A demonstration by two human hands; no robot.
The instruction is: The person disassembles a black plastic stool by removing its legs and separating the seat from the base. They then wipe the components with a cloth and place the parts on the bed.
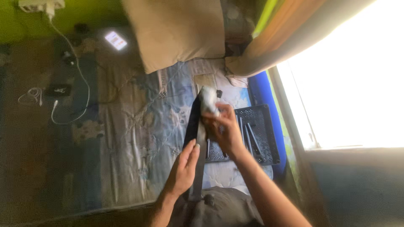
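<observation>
View from above of a person's two hands working over a bed with a pale blue patterned sheet (143, 138). The left hand (184, 168) has its fingers held together, pressed flat against the edge of one long, dark, flat blade-like piece (198, 147), which runs from the lap up toward the pillow. The right hand (223, 130) is closed around one wad of white cloth (208, 101), pressing it to the upper part of the dark piece. Just right of the hands lies one black perforated tray (267, 126) holding about three slim dark rods (exact count hard to tell). One tan pillow (181, 31) sits at the top. To the left, well apart, are one lit phone (115, 40), one white charging cable (80, 75) and a small dark device (58, 90). A bright window (353, 80) and an orange curtain (290, 29) fill the right side.
</observation>
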